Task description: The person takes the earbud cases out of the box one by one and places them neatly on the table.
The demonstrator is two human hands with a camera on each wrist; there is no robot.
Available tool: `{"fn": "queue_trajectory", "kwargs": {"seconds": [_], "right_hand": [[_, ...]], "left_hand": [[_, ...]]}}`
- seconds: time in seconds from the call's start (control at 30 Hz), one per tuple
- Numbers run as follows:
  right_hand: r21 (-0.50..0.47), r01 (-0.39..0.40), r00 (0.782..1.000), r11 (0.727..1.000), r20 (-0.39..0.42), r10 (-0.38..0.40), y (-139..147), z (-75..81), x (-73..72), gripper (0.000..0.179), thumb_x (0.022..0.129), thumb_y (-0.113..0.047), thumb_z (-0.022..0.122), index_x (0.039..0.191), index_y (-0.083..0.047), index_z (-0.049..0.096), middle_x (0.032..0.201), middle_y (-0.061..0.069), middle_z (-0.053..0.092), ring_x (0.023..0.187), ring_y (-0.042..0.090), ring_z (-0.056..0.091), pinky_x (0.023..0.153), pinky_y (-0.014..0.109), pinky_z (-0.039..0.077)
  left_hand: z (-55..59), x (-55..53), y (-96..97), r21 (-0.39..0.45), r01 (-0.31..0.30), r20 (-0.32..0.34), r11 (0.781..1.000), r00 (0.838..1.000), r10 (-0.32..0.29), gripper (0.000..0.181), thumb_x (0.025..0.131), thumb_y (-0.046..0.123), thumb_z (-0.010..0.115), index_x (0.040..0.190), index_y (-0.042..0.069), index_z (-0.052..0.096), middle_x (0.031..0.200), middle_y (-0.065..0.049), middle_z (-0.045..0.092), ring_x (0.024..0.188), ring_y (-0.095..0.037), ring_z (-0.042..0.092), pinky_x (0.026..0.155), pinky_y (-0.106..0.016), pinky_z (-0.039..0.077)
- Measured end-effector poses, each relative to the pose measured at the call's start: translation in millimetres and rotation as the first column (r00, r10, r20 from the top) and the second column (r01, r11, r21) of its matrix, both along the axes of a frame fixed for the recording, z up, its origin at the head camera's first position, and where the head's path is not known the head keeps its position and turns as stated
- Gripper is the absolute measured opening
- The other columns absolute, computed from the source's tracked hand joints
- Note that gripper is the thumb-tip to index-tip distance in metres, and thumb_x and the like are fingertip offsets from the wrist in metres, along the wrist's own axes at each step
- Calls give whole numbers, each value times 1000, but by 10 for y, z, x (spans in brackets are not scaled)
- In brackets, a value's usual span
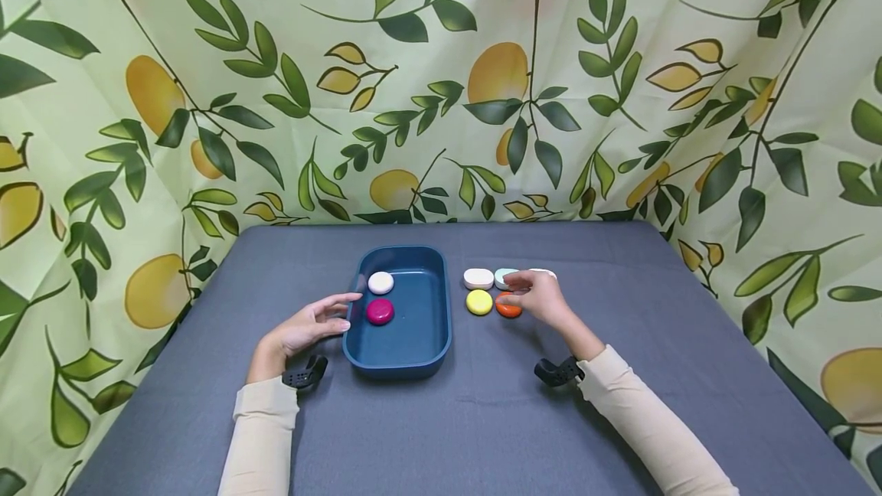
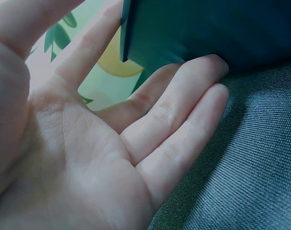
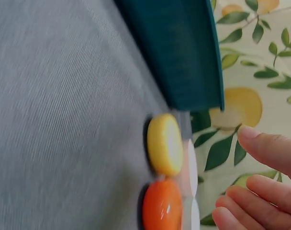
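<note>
My left hand [image 1: 310, 327] is at the left side of a blue rectangular box [image 1: 398, 367], fingertips against its outer wall and rim. In the left wrist view its fingers are relaxed beside the wall. Inside the box lie a white rounded soap-like piece [image 1: 380, 282] and a magenta one [image 1: 380, 311]. To the right of the box, my right hand [image 1: 540, 301] hovers above an orange rounded piece [image 1: 508, 306], partly covering it. The right wrist view shows that hand's fingers [image 3: 272, 148] loosely bent, with nothing between them. A yellow piece [image 1: 478, 301] lies just left of the orange one.
Behind the yellow and orange pieces is a row: a whitish oval piece [image 1: 478, 279], a pale mint piece [image 1: 504, 277] and a white one [image 1: 547, 272], the last two partly hidden by my right hand. Grey cloth [image 1: 441, 435] covers the table. A leaf-patterned curtain [image 1: 441, 98] surrounds it.
</note>
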State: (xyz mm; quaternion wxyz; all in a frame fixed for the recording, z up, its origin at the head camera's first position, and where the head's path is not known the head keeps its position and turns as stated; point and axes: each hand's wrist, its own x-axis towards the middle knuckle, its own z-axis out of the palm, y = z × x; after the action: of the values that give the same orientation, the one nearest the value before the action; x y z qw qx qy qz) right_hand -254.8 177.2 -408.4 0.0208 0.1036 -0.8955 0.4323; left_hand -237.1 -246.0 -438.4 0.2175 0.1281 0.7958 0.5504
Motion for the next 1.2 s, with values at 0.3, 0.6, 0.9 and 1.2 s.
{"fn": "queue_trajectory", "kwargs": {"seconds": [0.3,0.6,0.9,1.2], "right_hand": [[-43,-110,994,993,2,111,-318,180,14,43,78,-16,80,113,7,67,111,24,70,98,32,69,84,37,57],[-51,-195,980,980,20,196,-731,388,-11,42,79,-18,78,115,2,67,116,22,70,104,31,69,88,38,57],[-52,-249,967,967,40,251,-1115,432,-67,41,79,-20,79,115,-3,69,112,16,72,102,25,69,86,33,57],[-77,-232,969,970,66,237,-1444,415,-196,44,80,-23,79,117,-2,68,114,17,71,102,25,69,88,34,56]], "left_hand": [[7,11,-5,2,-4,1,1000,1000,4,61,94,22,61,148,11,36,151,-29,31,138,-45,36,111,-58,36],[-4,6,-1,1,-11,7,1000,1000,11,60,94,22,61,148,11,36,151,-28,32,138,-45,35,111,-57,37],[1,-1,-4,0,-2,-7,1000,1000,2,60,94,21,61,147,11,37,151,-28,33,138,-45,36,110,-57,37],[1,-4,2,-6,-8,-4,1000,1000,8,59,94,22,61,147,10,37,151,-27,33,138,-45,34,110,-58,37]]}}
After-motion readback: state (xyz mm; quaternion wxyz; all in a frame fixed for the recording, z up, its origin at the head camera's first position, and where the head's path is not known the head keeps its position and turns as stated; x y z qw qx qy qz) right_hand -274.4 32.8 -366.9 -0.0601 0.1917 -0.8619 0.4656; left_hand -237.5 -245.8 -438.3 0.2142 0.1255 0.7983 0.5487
